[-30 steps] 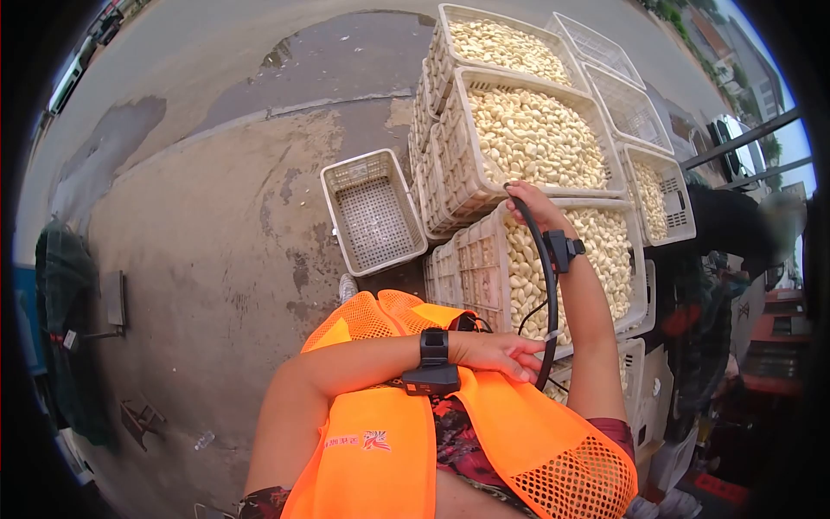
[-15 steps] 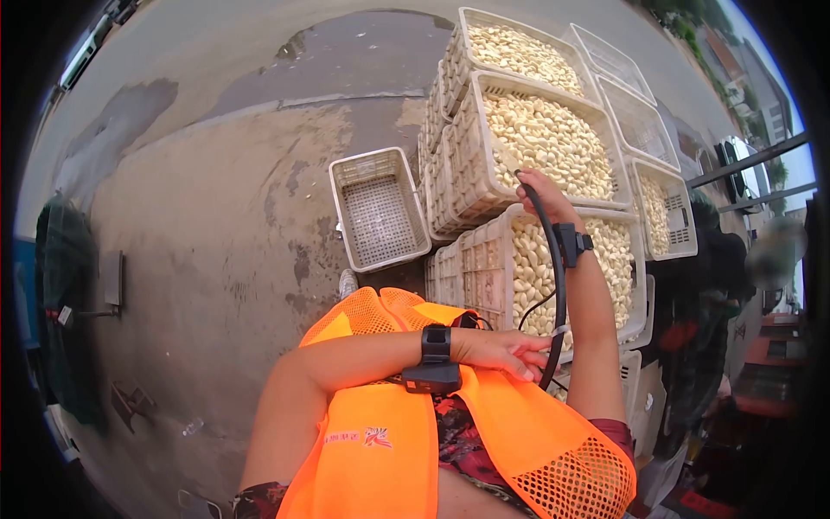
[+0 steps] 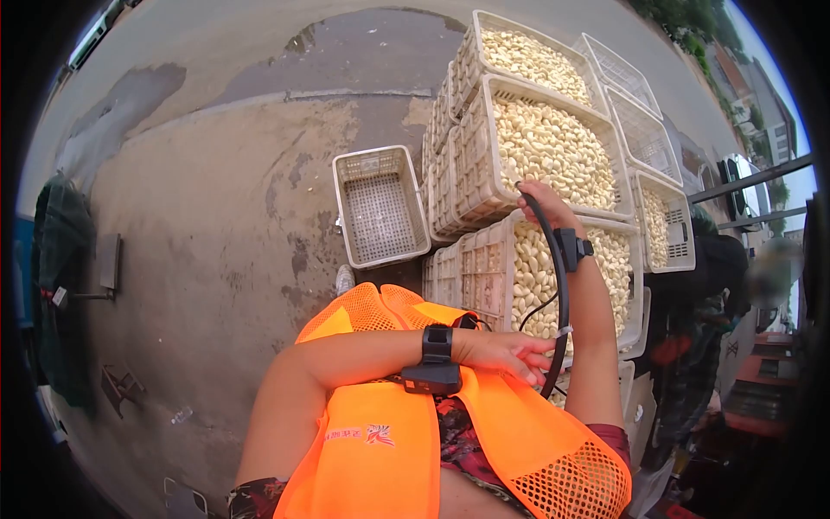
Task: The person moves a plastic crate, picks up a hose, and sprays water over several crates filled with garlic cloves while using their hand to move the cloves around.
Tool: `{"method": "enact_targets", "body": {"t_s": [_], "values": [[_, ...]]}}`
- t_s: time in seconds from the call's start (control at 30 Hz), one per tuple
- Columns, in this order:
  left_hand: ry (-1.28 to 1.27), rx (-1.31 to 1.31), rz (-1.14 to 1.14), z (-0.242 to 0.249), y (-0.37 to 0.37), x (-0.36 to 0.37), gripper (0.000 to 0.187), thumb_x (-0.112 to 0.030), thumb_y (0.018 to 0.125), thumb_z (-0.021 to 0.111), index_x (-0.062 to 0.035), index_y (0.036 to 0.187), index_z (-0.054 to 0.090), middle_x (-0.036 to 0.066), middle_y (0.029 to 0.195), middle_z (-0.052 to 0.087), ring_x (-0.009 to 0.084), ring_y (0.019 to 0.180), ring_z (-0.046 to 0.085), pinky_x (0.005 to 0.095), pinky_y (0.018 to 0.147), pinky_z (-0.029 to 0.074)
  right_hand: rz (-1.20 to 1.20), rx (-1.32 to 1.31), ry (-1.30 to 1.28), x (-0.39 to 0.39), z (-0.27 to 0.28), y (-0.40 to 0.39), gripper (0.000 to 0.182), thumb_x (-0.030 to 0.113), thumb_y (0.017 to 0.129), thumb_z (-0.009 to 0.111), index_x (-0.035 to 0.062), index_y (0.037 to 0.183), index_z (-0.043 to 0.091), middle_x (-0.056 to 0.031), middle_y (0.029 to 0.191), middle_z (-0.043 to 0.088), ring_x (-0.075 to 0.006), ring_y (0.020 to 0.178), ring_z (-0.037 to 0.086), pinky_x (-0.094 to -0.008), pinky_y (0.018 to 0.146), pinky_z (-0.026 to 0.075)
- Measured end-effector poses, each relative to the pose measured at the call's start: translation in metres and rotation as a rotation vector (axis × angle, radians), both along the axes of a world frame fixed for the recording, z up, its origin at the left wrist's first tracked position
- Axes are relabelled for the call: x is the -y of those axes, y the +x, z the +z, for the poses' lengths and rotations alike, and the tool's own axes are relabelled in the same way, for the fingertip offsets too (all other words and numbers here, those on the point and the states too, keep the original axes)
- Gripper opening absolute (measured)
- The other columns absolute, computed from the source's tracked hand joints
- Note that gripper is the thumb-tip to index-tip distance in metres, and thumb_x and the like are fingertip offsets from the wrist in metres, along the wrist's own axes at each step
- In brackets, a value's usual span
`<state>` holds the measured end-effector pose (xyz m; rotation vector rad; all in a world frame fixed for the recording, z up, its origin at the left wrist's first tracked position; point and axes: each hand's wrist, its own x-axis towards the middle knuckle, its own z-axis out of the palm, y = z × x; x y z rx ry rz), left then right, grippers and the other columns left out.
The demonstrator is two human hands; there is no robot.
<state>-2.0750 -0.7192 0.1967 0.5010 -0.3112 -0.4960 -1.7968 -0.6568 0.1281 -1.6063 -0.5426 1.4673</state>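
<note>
A black curved cable [image 3: 556, 272] runs between my two hands. My right hand [image 3: 545, 204] is closed round its upper end, over the crates of pale garlic cloves. My left hand [image 3: 510, 353] lies near the cable's lower end, in front of the orange vest [image 3: 380, 432]; its fingers are partly curled and touch or nearly touch the cable, and I cannot make out a firm grip. Below my right hand are a full crate of cloves [image 3: 553, 147] and a nearer one [image 3: 532, 277]. Each wrist carries a black strapped device.
An empty white crate [image 3: 380, 208] sits on the wet concrete left of the stacks. More crates [image 3: 644, 130] stand at the right. A person in dark clothing [image 3: 705, 294] is at the right edge. A small stool [image 3: 121, 387] and a dark green cover [image 3: 65, 285] are at the left.
The view has shifted slightly, so the crates at the right sit a little lower and further right. Both hands keep nearly the same pose on the cable.
</note>
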Motion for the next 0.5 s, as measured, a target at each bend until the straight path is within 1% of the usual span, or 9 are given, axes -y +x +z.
{"method": "enact_targets", "body": {"t_s": [0.07, 0.17, 0.23, 0.33, 0.37, 0.43, 0.5], "values": [[-0.01, 0.071, -0.039, -0.002, 0.002, 0.001, 0.085, -0.015, 0.085, 0.064, -0.0145, 0.148, 0.006, 0.007, 0.143, 0.034, 0.0163, 0.124, 0.041, 0.0311, 0.1, 0.038, 0.004, 0.0, -0.018, 0.003, -0.003, 0.001, 0.015, 0.023, 0.089, 0.056, 0.0098, 0.085, 0.051, -0.0001, 0.064, 0.053, -0.0066, 0.044, 0.043, -0.0212, 0.037, 0.033], [-0.042, 0.072, -0.049, 0.003, 0.002, 0.002, 0.084, -0.015, 0.085, 0.064, -0.0144, 0.148, 0.008, 0.007, 0.142, 0.035, 0.0165, 0.124, 0.041, 0.0313, 0.1, 0.039, 0.029, -0.028, -0.034, 0.007, -0.005, 0.001, 0.015, 0.024, 0.089, 0.056, 0.0098, 0.084, 0.051, -0.0005, 0.064, 0.054, -0.0068, 0.044, 0.044, -0.0215, 0.037, 0.033], [-0.061, 0.075, -0.053, 0.003, 0.002, 0.004, 0.084, -0.015, 0.085, 0.064, -0.0138, 0.147, 0.009, 0.007, 0.142, 0.036, 0.0165, 0.124, 0.041, 0.0313, 0.099, 0.039, 0.028, -0.011, -0.053, 0.008, -0.006, -0.001, 0.015, 0.026, 0.091, 0.053, 0.0133, 0.083, 0.049, 0.0017, 0.063, 0.053, -0.0045, 0.041, 0.039, -0.0196, 0.034, 0.029], [-0.082, 0.077, -0.061, 0.005, 0.002, 0.005, 0.082, -0.015, 0.085, 0.065, -0.0126, 0.147, 0.011, 0.007, 0.141, 0.037, 0.0165, 0.123, 0.042, 0.0311, 0.099, 0.039, 0.019, -0.001, -0.101, 0.012, -0.005, -0.002, 0.015, 0.025, 0.091, 0.052, 0.0129, 0.084, 0.048, 0.0014, 0.062, 0.053, -0.0053, 0.041, 0.039, -0.0197, 0.035, 0.028], [-0.082, 0.078, -0.064, 0.005, 0.002, 0.005, 0.082, -0.014, 0.085, 0.065, -0.012, 0.147, 0.012, 0.007, 0.14, 0.038, 0.0164, 0.122, 0.043, 0.0309, 0.1, 0.039, 0.018, -0.001, -0.1, 0.013, -0.004, -0.003, 0.015, 0.025, 0.091, 0.052, 0.0129, 0.084, 0.048, 0.0014, 0.062, 0.053, -0.0053, 0.041, 0.039, -0.0197, 0.035, 0.028], [-0.093, 0.08, -0.072, 0.003, 0.002, 0.007, 0.082, -0.014, 0.084, 0.065, -0.0117, 0.147, 0.012, 0.008, 0.14, 0.038, 0.0164, 0.121, 0.044, 0.0308, 0.1, 0.039, 0.034, -0.039, -0.075, 0.017, 0.0, -0.004, 0.016, 0.024, 0.089, 0.055, 0.0104, 0.085, 0.05, 0.0004, 0.062, 0.055, -0.0048, 0.045, 0.044, -0.0195, 0.036, 0.032], [-0.102, 0.082, -0.08, 0.001, 0.003, 0.009, 0.082, -0.014, 0.084, 0.065, -0.0115, 0.147, 0.013, 0.008, 0.139, 0.039, 0.0163, 0.12, 0.045, 0.0307, 0.1, 0.039, 0.031, -0.048, -0.074, 0.018, -0.001, -0.004, 0.016, 0.025, 0.089, 0.055, 0.0104, 0.086, 0.05, 0.0004, 0.063, 0.055, -0.0048, 0.045, 0.044, -0.0196, 0.037, 0.032]]}}
